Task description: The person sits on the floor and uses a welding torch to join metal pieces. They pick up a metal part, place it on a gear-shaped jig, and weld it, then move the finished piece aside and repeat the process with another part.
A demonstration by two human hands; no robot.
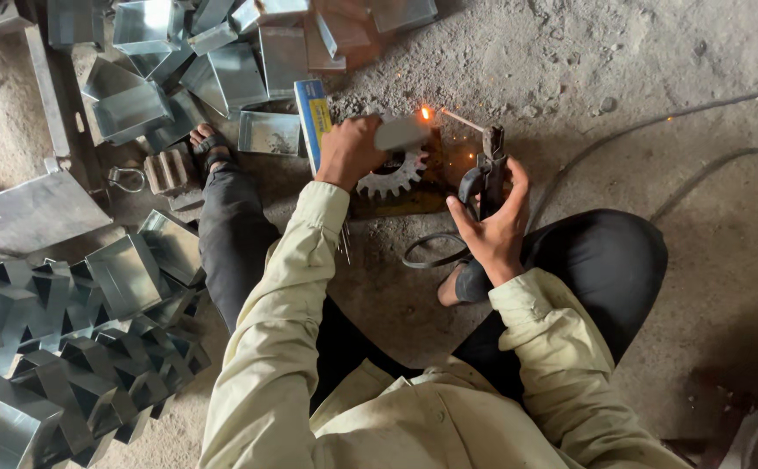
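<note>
Your right hand point(494, 221) grips the electrode holder point(490, 169); your left hand point(350, 149) holds the metal box point(401, 133). The arc is lit at its corner; the seam looks barely begun.

Dim, flat daylight, soft shadows under the legs. Glare on sheet-metal boxes point(145, 22) top left, nearly blown out. Orange arc spark point(426, 113) is the only hot spot. Focus sharp at centre, slight softness and wide-angle stretch at edges.
</note>
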